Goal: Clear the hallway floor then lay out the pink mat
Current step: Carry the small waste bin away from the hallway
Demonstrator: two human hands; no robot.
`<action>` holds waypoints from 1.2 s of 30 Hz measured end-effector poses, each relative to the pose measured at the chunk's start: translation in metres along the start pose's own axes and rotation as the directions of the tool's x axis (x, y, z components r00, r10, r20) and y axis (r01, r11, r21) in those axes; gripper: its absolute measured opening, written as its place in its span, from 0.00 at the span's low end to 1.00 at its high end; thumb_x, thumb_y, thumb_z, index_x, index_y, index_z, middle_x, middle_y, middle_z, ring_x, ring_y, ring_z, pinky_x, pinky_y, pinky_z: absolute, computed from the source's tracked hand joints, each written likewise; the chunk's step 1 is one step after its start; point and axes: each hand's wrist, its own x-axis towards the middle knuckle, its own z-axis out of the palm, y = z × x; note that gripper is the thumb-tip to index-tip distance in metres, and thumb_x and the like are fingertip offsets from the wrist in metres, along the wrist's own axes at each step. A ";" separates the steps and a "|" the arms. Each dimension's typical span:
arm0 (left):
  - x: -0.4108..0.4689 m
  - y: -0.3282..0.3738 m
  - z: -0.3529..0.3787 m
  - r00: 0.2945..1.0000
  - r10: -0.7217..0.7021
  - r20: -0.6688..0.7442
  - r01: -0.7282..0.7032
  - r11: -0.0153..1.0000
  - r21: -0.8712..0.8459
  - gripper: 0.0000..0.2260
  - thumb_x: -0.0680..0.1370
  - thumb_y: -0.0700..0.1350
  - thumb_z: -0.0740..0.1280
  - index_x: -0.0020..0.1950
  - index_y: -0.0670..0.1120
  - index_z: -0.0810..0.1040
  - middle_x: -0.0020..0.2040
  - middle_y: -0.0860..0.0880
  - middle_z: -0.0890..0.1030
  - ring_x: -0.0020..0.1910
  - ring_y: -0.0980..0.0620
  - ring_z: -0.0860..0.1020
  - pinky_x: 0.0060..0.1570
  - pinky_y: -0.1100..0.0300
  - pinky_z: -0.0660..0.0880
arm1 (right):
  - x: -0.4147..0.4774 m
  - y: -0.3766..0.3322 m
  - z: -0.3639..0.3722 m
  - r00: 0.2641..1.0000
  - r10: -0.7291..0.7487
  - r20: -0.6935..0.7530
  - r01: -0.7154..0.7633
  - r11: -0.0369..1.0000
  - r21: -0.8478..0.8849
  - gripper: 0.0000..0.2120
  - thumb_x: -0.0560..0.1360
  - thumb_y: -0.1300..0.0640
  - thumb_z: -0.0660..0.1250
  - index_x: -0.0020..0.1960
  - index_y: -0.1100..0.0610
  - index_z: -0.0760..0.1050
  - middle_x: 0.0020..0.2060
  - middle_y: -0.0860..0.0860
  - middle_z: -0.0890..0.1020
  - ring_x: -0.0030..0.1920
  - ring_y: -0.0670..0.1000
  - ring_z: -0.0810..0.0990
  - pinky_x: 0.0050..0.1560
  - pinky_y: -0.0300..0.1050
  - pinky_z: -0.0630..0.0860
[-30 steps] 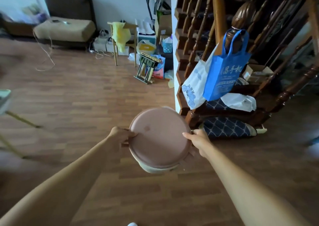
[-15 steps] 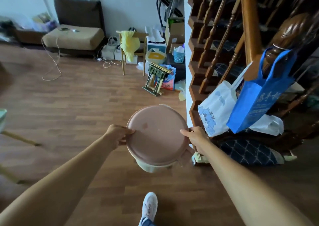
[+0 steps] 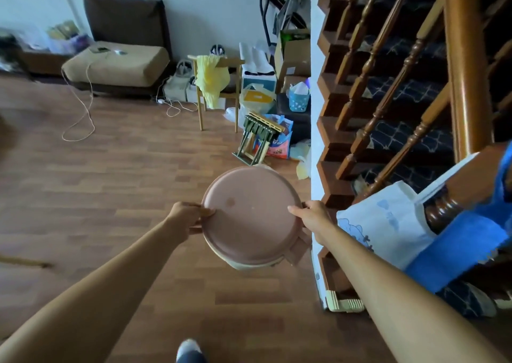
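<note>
I carry a round container with a pink lid (image 3: 250, 213) and a cream body above the wooden floor (image 3: 110, 196). My left hand (image 3: 185, 216) grips its left rim, thumb on the lid. My right hand (image 3: 311, 216) grips the right rim beside a pink side clasp. No pink mat shows in this view. My shoe (image 3: 189, 350) shows at the bottom edge.
A wooden staircase (image 3: 388, 113) with a white side wall rises on the right; a white bag (image 3: 385, 224) and a blue bag (image 3: 465, 243) hang on its post. Ahead stand a folded green stool (image 3: 256, 138), a chair with yellow cloth (image 3: 213, 83), boxes, a sofa (image 3: 116, 63) and a loose cable (image 3: 83, 113).
I have walked forward with the container held in both hands. The staircase and hanging bags have slid right and closer; the stool and chair are nearer.
</note>
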 end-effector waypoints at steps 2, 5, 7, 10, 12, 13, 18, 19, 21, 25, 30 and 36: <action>0.028 0.016 0.003 1.000 0.001 -0.002 -0.001 1.000 0.024 0.09 0.69 0.34 0.73 0.45 0.39 0.76 0.39 0.44 0.77 0.37 0.47 0.77 0.37 0.54 0.76 | 0.026 -0.009 0.006 1.000 0.008 -0.004 -0.008 1.000 0.010 0.14 0.74 0.54 0.69 0.54 0.63 0.77 0.49 0.56 0.82 0.44 0.54 0.79 0.43 0.47 0.76; 0.070 0.044 0.007 0.999 -0.001 0.035 -0.001 0.998 0.058 0.07 0.70 0.34 0.73 0.44 0.38 0.77 0.39 0.43 0.77 0.38 0.46 0.76 0.41 0.53 0.77 | 0.066 -0.024 0.015 0.999 0.034 -0.023 -0.033 0.999 0.039 0.13 0.74 0.54 0.69 0.53 0.63 0.77 0.48 0.57 0.82 0.42 0.53 0.79 0.44 0.47 0.77; 0.100 0.061 0.011 0.999 -0.004 0.052 0.000 0.997 0.077 0.06 0.70 0.34 0.73 0.41 0.39 0.76 0.38 0.44 0.77 0.38 0.47 0.76 0.42 0.53 0.76 | 0.094 -0.033 0.021 0.998 0.055 -0.033 -0.053 0.997 0.058 0.15 0.74 0.54 0.69 0.55 0.63 0.76 0.49 0.56 0.82 0.45 0.54 0.80 0.44 0.48 0.77; 0.154 0.096 0.015 0.996 -0.021 0.087 0.014 0.996 0.086 0.06 0.70 0.33 0.72 0.43 0.38 0.77 0.40 0.44 0.77 0.41 0.45 0.76 0.45 0.50 0.76 | 0.145 -0.053 0.034 0.993 0.098 -0.062 -0.092 0.992 0.085 0.15 0.74 0.53 0.69 0.56 0.61 0.76 0.51 0.55 0.81 0.49 0.55 0.79 0.44 0.45 0.76; 0.179 0.115 0.017 0.994 -0.030 0.106 0.021 0.996 0.083 0.10 0.70 0.33 0.73 0.48 0.37 0.76 0.41 0.43 0.77 0.44 0.43 0.76 0.47 0.49 0.76 | 0.168 -0.067 0.038 0.990 0.116 -0.085 -0.111 0.991 0.072 0.16 0.74 0.52 0.69 0.57 0.60 0.76 0.52 0.54 0.81 0.51 0.56 0.79 0.47 0.47 0.76; 0.194 0.127 0.016 0.992 -0.037 0.117 0.027 0.996 0.083 0.11 0.70 0.33 0.72 0.50 0.37 0.76 0.42 0.43 0.77 0.43 0.44 0.76 0.46 0.49 0.76 | 0.184 -0.075 0.042 0.987 0.125 -0.098 -0.118 0.990 0.071 0.16 0.74 0.52 0.70 0.57 0.60 0.76 0.52 0.54 0.81 0.51 0.56 0.79 0.47 0.47 0.76; 0.263 0.183 0.016 0.982 -0.068 0.175 0.048 0.992 0.119 0.07 0.71 0.34 0.72 0.47 0.38 0.77 0.42 0.44 0.78 0.40 0.47 0.76 0.42 0.52 0.76 | 0.247 -0.115 0.062 0.976 0.149 -0.159 -0.130 0.983 0.126 0.14 0.72 0.52 0.71 0.54 0.60 0.77 0.48 0.54 0.82 0.47 0.55 0.80 0.41 0.44 0.75; 0.279 0.193 0.017 0.979 -0.073 0.192 0.050 0.991 0.123 0.07 0.71 0.34 0.71 0.47 0.39 0.77 0.42 0.44 0.78 0.40 0.47 0.76 0.43 0.52 0.76 | 0.260 -0.121 0.066 0.973 0.160 -0.168 -0.136 0.980 0.145 0.14 0.72 0.53 0.71 0.53 0.60 0.77 0.47 0.54 0.82 0.47 0.56 0.80 0.40 0.43 0.75; 0.303 0.206 0.020 0.973 -0.089 0.215 0.061 0.990 0.131 0.09 0.72 0.34 0.71 0.51 0.38 0.77 0.43 0.44 0.78 0.40 0.47 0.76 0.43 0.53 0.75 | 0.278 -0.127 0.073 0.967 0.172 -0.187 -0.139 0.975 0.175 0.13 0.72 0.54 0.71 0.51 0.61 0.78 0.46 0.55 0.82 0.46 0.56 0.81 0.40 0.43 0.75; 0.356 0.233 0.035 0.969 -0.114 0.221 0.080 0.984 0.159 0.16 0.71 0.33 0.71 0.59 0.36 0.76 0.51 0.41 0.78 0.48 0.43 0.76 0.47 0.51 0.76 | 0.320 -0.138 0.078 0.959 0.180 -0.221 -0.138 0.972 0.192 0.12 0.72 0.53 0.71 0.51 0.60 0.78 0.45 0.54 0.82 0.45 0.53 0.80 0.37 0.42 0.75; 0.429 0.258 0.073 0.956 -0.145 0.255 0.090 0.973 0.214 0.18 0.71 0.33 0.71 0.61 0.35 0.75 0.51 0.41 0.79 0.42 0.45 0.77 0.44 0.52 0.76 | 0.384 -0.141 0.066 0.947 0.207 -0.244 -0.149 0.960 0.236 0.11 0.71 0.54 0.72 0.48 0.60 0.78 0.45 0.56 0.83 0.47 0.56 0.81 0.40 0.45 0.77; 0.515 0.273 0.132 0.944 -0.211 0.253 0.142 0.954 0.265 0.20 0.71 0.33 0.71 0.62 0.36 0.74 0.44 0.45 0.79 0.39 0.47 0.77 0.35 0.57 0.78 | 0.472 -0.133 0.047 0.944 0.231 -0.235 -0.147 0.934 0.326 0.11 0.71 0.57 0.72 0.49 0.64 0.78 0.44 0.58 0.82 0.44 0.57 0.81 0.40 0.45 0.76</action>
